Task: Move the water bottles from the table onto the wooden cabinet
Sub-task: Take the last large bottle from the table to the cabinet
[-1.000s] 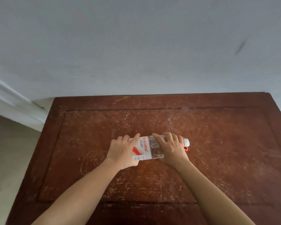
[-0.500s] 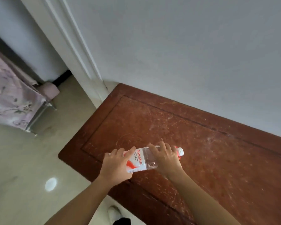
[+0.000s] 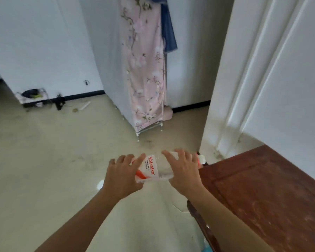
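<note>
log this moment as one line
bottle: lying sideways, held over floor | left hand: grips base end | right hand: grips neck end | wood top: at right

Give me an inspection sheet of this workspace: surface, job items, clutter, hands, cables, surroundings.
Surface: wooden top, reddish-brown, scratched.
Job's things: water bottle, held sideways over the floor, cap toward the wooden top.
Clutter: blurred dark items on the floor, far left.
Hands: left hand grips the bottle's labelled end; right hand grips near the cap.
Cables: nothing seen.
Surroundings: floral fabric wardrobe, white door frame.
</note>
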Demonstrator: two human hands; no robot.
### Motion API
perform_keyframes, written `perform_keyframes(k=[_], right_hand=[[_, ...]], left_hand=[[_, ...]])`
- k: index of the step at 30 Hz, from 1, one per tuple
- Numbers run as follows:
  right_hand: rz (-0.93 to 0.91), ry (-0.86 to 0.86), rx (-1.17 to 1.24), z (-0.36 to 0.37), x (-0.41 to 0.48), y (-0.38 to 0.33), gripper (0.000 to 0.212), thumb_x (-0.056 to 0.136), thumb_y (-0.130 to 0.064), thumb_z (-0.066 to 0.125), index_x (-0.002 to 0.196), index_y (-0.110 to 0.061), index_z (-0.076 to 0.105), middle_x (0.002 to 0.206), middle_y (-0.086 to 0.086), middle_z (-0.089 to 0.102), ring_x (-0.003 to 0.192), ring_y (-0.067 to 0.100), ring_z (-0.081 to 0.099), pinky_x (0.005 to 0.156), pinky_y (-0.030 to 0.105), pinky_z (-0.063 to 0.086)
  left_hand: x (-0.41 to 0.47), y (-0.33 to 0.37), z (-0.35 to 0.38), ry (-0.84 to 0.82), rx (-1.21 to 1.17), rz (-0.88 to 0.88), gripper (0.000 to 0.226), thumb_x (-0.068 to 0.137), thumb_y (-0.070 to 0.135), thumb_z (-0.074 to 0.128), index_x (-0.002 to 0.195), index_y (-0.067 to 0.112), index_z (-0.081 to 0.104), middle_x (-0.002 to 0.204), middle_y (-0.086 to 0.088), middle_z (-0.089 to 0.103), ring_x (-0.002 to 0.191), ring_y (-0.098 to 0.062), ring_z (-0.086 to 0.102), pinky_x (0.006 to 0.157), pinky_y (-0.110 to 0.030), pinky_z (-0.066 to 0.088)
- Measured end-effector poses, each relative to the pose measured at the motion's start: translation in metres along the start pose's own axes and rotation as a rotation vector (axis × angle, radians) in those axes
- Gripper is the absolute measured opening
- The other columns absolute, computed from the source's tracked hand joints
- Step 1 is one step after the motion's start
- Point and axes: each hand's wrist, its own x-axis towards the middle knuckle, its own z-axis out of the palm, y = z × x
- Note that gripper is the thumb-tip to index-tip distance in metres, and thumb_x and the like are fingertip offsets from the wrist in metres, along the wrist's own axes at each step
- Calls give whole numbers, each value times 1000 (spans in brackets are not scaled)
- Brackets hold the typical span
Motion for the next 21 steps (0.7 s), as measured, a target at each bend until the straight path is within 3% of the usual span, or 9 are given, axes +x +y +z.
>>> perform_keyframes(k=[4, 9, 16, 21], right_hand=[[-252, 101, 74, 2, 55, -141, 106, 42, -21, 93, 135, -38, 46, 123, 8, 58, 107, 31, 60, 93, 54, 47], [-572, 151, 186, 8, 100, -298, 102, 47, -20, 91, 137, -38, 46, 127, 8, 56, 116, 29, 57, 99, 52, 43], [-835, 136, 341, 34, 129, -470, 92, 48, -7, 75, 133, -37, 54, 124, 7, 52, 112, 28, 52, 103, 52, 40], [-980, 137, 503, 70, 167, -592, 87, 53, -6, 76, 131, -36, 54, 123, 7, 51, 114, 29, 51, 103, 52, 39]], left_hand=[[-73, -125, -29, 59, 49, -247, 90, 53, 61, 78, 132, 24, 56, 106, -9, 68, 87, -35, 66, 69, -44, 52], [-165, -241, -54, 131, 93, -528, 84, 55, 53, 75, 131, 24, 56, 107, -10, 69, 91, -36, 67, 70, -46, 53], [-258, -341, -66, 130, 210, -814, 92, 51, 46, 90, 134, 20, 58, 113, -16, 68, 98, -40, 65, 77, -52, 53], [-290, -431, -69, 97, 340, -955, 95, 54, 47, 91, 137, 20, 55, 117, -16, 66, 101, -40, 64, 81, -55, 52]])
